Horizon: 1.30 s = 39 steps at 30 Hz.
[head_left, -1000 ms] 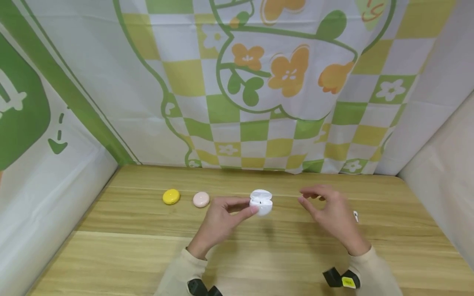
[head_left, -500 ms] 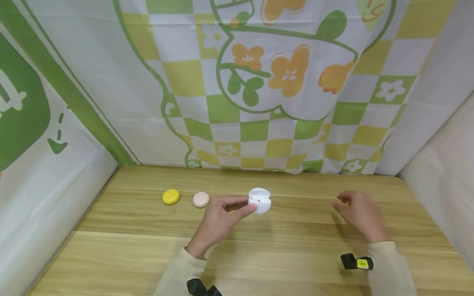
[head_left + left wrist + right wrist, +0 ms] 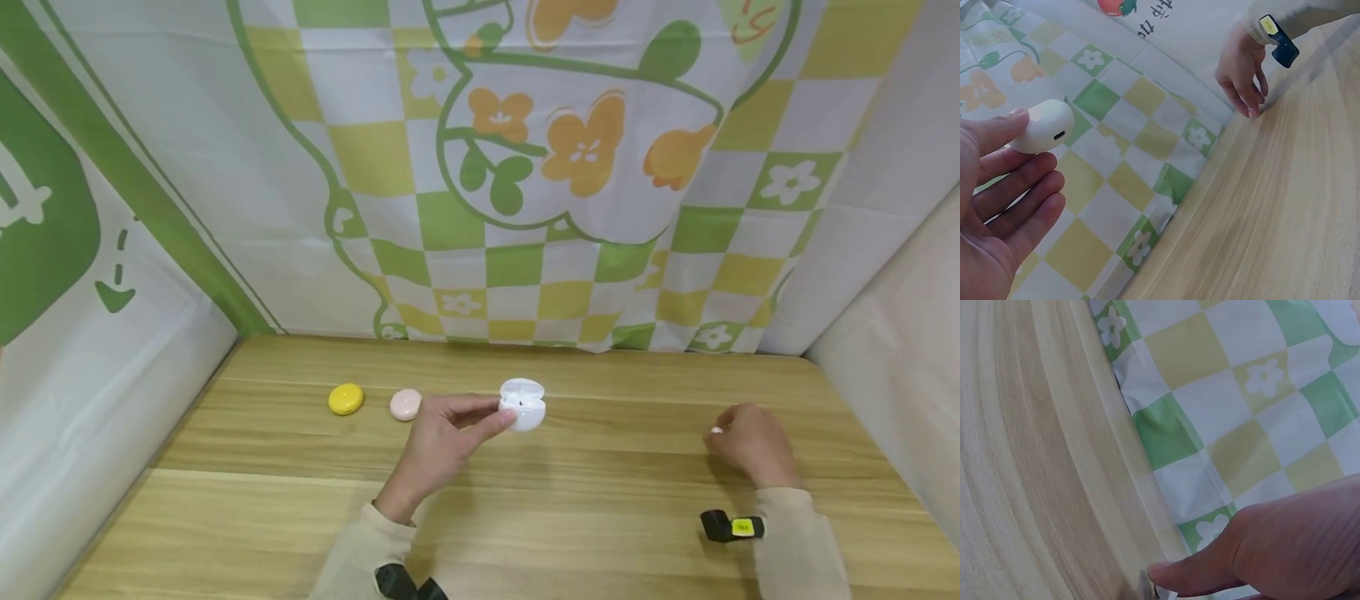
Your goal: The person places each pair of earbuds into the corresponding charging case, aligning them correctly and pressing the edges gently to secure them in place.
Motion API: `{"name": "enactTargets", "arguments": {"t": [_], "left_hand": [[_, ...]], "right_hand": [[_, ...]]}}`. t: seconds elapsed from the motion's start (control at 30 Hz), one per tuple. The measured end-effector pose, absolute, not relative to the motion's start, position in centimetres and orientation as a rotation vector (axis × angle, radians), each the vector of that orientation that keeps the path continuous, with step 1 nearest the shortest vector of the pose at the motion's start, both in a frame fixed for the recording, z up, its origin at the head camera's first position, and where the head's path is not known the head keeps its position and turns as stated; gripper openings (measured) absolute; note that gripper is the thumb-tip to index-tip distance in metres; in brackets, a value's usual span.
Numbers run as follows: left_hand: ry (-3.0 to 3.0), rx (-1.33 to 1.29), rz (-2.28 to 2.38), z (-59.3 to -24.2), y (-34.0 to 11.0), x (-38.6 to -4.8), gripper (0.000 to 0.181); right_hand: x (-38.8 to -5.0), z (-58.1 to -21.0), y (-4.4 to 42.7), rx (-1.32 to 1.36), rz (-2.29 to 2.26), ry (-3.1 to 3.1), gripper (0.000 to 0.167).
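My left hand (image 3: 442,442) pinches a white earbud charging case (image 3: 522,414) between thumb and fingers, above the table. Its lid stands raised; a small dark mark shows inside, too small to make out. In the left wrist view, the port side of the case (image 3: 1054,128) faces the camera, and the lower fingers of the left hand (image 3: 1013,194) are extended beneath. Far to the right, the right hand (image 3: 753,446) is low at the tabletop, pinching a white earbud (image 3: 717,430). In the right wrist view, the earbud (image 3: 1145,585) shows partly at the thumb tip.
On the wooden table (image 3: 285,517), a yellow round case (image 3: 346,399) and a pale pink round case (image 3: 406,405) lie left of the left hand. A checked, flowered curtain (image 3: 525,275) hangs along the back edge. White sheets flank both sides.
The right hand has moved right and down from near the charging case to the earbud on the table and taken hold of it. The left hand and case have shifted slightly left.
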<state>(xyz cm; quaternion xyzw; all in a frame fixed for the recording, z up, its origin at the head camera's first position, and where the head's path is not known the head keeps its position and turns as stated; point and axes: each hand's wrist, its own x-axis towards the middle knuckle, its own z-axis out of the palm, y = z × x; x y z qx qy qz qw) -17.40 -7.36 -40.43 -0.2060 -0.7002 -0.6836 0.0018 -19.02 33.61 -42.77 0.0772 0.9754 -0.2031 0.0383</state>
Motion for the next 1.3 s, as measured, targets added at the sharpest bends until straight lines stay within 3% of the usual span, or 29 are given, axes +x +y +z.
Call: {"name": "enactTargets", "arguments": {"t": [0.3, 0.7, 1.3], "left_hand": [[-2.155, -0.664, -2.183, -40.3, -7.4, -17.3, 0.023], [-2.147, -0.684, -2.175, -40.1, -7.5, -17.2, 0.023], [-2.17, -0.655, -2.164, -40.2, -7.3, -17.1, 0.023]], "right_hand": [[-19.0, -42.9, 33.5, 0.291, -0.643, 2.98, 0.024], [-18.9, -42.3, 32.7, 0.258, -0.72, 3.029, 0.021], [-18.5, -40.5, 28.5, 0.012, -1.205, 3.154, 0.031]]}}
